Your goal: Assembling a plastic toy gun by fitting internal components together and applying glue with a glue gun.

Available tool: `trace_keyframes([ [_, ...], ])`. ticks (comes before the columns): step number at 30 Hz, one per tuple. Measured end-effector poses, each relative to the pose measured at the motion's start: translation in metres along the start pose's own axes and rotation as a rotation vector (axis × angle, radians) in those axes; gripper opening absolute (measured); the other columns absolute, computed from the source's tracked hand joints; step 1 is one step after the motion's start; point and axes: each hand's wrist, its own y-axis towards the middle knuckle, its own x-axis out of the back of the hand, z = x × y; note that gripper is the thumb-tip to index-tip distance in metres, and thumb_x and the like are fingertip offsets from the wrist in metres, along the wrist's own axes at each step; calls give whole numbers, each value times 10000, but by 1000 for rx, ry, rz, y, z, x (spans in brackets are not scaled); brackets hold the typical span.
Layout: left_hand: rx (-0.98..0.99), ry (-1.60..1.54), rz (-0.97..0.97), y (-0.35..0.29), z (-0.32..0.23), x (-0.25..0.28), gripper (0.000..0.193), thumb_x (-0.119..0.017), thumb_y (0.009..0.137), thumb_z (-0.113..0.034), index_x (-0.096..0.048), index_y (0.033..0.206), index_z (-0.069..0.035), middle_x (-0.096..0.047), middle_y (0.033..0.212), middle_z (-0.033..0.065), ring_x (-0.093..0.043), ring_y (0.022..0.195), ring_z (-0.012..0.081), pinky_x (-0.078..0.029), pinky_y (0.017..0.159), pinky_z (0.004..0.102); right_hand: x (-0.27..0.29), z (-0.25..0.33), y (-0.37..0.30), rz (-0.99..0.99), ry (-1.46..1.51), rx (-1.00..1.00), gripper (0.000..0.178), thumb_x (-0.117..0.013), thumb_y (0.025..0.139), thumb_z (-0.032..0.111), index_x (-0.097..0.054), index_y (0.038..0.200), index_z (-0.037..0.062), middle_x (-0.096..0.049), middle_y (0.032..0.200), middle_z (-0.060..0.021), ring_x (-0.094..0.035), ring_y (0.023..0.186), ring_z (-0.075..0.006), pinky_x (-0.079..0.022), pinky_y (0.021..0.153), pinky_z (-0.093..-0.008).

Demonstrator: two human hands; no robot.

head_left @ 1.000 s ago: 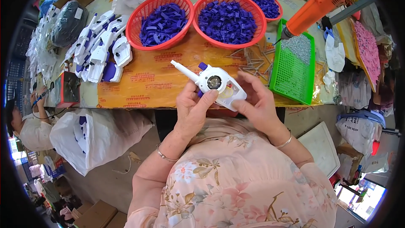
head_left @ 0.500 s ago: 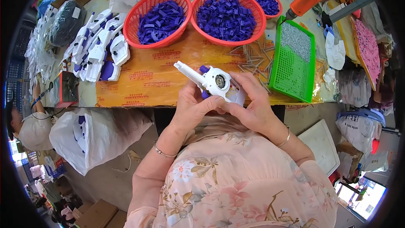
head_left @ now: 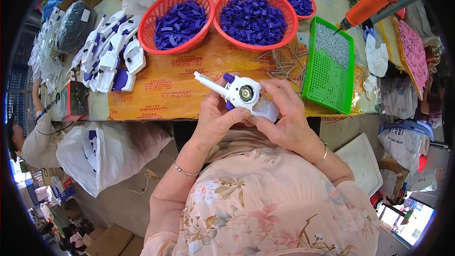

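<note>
Above the table's front edge, both hands grip a white and purple plastic assembly (head_left: pixel 237 91). It has a long narrow white arm toward the upper left and a round housing with a metallic centre. My left hand (head_left: pixel 214 118) is closed round its left side, thumb on the lower front. With fingers curled, my right hand (head_left: pixel 283 118) holds its right side, where a clear or whitish curved part shows; its thumb meets the lower edge. The fingertips behind the assembly are hidden.
Red baskets of purple parts (head_left: pixel 175 26) (head_left: pixel 253 22) (head_left: pixel 295 3) stand behind my hands. Loose screws (head_left: pixel 284 66) lie beside a green tray (head_left: pixel 327 83) of small metal pieces. An orange power screwdriver (head_left: pixel 374 1) hangs above it. White-purple assemblies (head_left: pixel 111 59) are piled left; another person (head_left: pixel 40 137) is at far left.
The orange screwdriver has swung to the right. The held assembly has tilted slightly, so its round centre shows more squarely. Both hands keep their hold. The other person's arm has shifted.
</note>
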Motion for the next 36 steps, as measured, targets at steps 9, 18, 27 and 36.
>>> trace_keyframes([
  [9, 1, 32, 33, 2, -3, 1, 732, -750, 726, -68, -363, 1344, -10, -548, 1205, 91, -569, 1088, 205, -515, 884, 336, 1, 9, -1, -13, -56, 2, 568, -731, 635, 99, -534, 1137, -80, -526, 1038, -188, -526, 926, -341, -433, 794, -411],
  [18, -26, 38, 63, 4, 3, 5, 723, -760, 724, -82, -374, 1332, -15, -537, 1221, 97, -545, 1119, 201, -457, 955, 339, 3, 20, 1, 11, -268, 69, 619, -748, 610, 127, -503, 1146, -63, -512, 1003, -157, -503, 887, -320, -396, 726, -419],
  [27, -51, 60, 68, 6, 1, -2, 621, -722, 747, -15, -425, 1292, -39, -570, 1136, 35, -552, 1048, 131, -464, 905, 292, 1, 16, -1, -28, -197, 60, 619, -737, 599, 82, -491, 1148, -61, -504, 1020, -168, -504, 897, -334, -418, 755, -421],
  [36, -59, 63, 46, 6, 2, -1, 620, -692, 746, 17, -422, 1301, -44, -569, 1137, 29, -555, 1033, 121, -471, 890, 282, 1, 18, 2, -15, -212, 64, 597, -726, 601, 61, -489, 1137, -56, -493, 1033, -170, -493, 913, -343, -422, 777, -420],
])
